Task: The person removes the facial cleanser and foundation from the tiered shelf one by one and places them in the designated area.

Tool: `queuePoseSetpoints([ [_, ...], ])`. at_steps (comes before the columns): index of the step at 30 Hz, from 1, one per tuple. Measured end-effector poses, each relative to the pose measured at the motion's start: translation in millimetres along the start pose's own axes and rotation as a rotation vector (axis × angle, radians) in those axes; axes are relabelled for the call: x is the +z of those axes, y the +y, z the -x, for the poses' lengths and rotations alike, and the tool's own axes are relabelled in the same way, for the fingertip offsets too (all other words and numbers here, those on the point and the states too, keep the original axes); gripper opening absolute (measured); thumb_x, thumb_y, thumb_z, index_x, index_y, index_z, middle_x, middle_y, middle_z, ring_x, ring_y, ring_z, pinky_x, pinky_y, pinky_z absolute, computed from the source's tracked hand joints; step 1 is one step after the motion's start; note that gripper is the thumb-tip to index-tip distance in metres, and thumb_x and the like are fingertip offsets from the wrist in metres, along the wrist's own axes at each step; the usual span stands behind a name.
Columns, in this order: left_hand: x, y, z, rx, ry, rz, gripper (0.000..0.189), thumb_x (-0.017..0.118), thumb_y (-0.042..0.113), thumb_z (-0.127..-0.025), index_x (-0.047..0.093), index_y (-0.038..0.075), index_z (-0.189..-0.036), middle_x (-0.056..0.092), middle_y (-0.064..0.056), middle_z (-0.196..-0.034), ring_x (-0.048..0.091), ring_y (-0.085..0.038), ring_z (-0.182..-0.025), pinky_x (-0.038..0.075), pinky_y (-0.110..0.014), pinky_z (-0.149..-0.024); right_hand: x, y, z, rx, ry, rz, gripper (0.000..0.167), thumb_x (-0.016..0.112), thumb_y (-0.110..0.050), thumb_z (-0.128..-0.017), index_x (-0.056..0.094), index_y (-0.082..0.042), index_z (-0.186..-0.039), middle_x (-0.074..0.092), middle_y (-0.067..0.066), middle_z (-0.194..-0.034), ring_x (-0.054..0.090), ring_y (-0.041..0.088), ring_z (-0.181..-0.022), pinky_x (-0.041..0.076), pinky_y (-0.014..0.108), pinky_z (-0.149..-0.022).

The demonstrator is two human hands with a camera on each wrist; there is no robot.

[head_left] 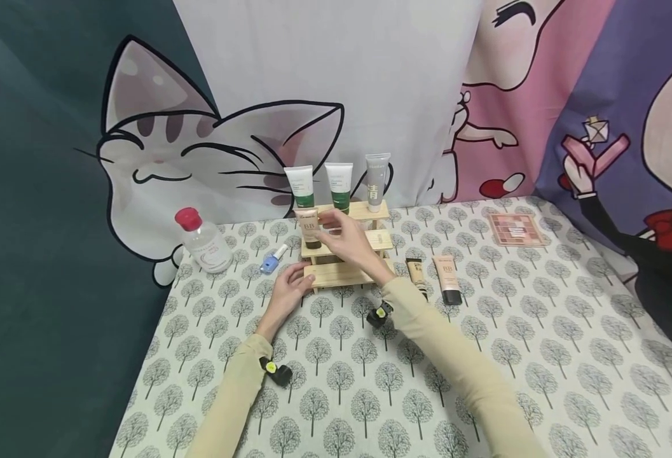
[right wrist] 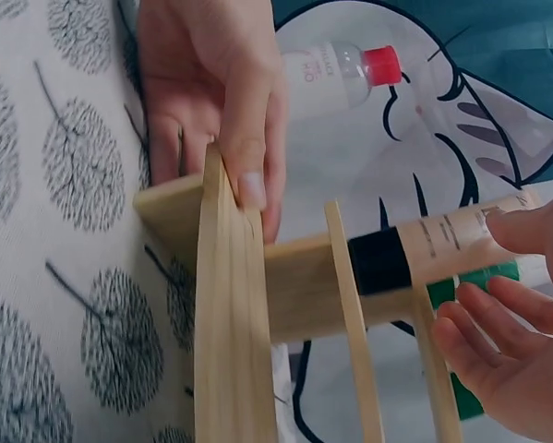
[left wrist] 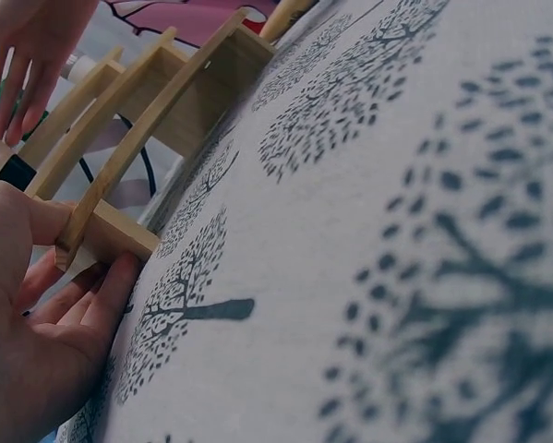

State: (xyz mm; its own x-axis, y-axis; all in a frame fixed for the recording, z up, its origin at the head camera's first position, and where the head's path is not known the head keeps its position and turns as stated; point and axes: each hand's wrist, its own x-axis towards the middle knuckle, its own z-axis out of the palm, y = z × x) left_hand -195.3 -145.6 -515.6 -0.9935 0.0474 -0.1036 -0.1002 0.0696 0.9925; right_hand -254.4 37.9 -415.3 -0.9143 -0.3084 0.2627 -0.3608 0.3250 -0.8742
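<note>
A three-tier wooden stand (head_left: 340,275) stands on the patterned cloth. My left hand (head_left: 287,294) grips the left end of its lowest tier, thumb on top, fingers tucked beneath the board. On the middle tier's left end a beige BB cream tube (head_left: 309,230) rests upright on its black cap. The thumb and index finger of my right hand (head_left: 347,240) pinch that tube by its upper body. Two white-and-green tubes (head_left: 300,184) and a grey tube (head_left: 376,181) stand along the top tier; the leftmost is partly hidden behind the BB cream.
Left of the stand are a clear bottle (head_left: 208,248) with a red cap and a small blue nail polish bottle (head_left: 273,261). On the right lie a small black-capped tube (head_left: 417,275), a second BB cream tube (head_left: 447,280) and a flat palette (head_left: 515,229). A printed curtain (head_left: 393,83) hangs behind.
</note>
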Motion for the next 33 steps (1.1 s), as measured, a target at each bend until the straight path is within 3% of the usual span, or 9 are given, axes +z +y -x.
queuePoseSetpoints([
  [4,0.9,0.8,0.4,0.01,-0.006,-0.01,0.05,0.065,0.007,-0.096,0.05,0.003,-0.144,0.054,-0.025,-0.143,0.057,-0.039,-0.131,0.056,-0.033,-0.105,7.5,0.1,-3.9,-0.012,0.015,-0.011,0.037,0.072,-0.012,-0.094,0.061,-0.001,-0.127,0.068,0.018,-0.126,0.068,0.03,-0.114,0.059,0.034,-0.101],
  [13,2.2,0.7,-1.1,0.011,-0.015,0.008,0.049,0.064,0.006,-0.097,0.049,0.002,-0.144,0.055,-0.025,-0.143,0.059,-0.039,-0.129,0.059,-0.026,-0.098,10.3,2.5,-4.4,0.007,0.07,-0.003,0.032,0.071,-0.012,-0.095,0.064,-0.003,-0.125,0.072,0.017,-0.119,0.07,0.029,-0.109,0.061,0.032,-0.098],
  [23,-0.2,-0.4,-0.7,-0.001,-0.011,-0.004,0.051,0.065,0.007,-0.096,0.049,0.003,-0.144,0.054,-0.025,-0.144,0.058,-0.039,-0.131,0.057,-0.029,-0.102,0.8,-5.0,1.4,0.055,0.069,-0.052,0.031,0.07,-0.015,-0.096,0.064,-0.006,-0.124,0.07,0.015,-0.124,0.069,0.029,-0.114,0.06,0.032,-0.1],
  [33,1.0,0.7,0.4,-0.013,0.001,0.001,0.049,0.065,0.007,-0.097,0.051,0.004,-0.143,0.056,-0.023,-0.143,0.059,-0.037,-0.13,0.058,-0.027,-0.101,-13.9,-3.6,10.3,0.07,0.1,-0.033,0.031,0.07,-0.018,-0.096,0.064,-0.007,-0.125,0.07,0.014,-0.123,0.068,0.029,-0.116,0.059,0.035,-0.101],
])
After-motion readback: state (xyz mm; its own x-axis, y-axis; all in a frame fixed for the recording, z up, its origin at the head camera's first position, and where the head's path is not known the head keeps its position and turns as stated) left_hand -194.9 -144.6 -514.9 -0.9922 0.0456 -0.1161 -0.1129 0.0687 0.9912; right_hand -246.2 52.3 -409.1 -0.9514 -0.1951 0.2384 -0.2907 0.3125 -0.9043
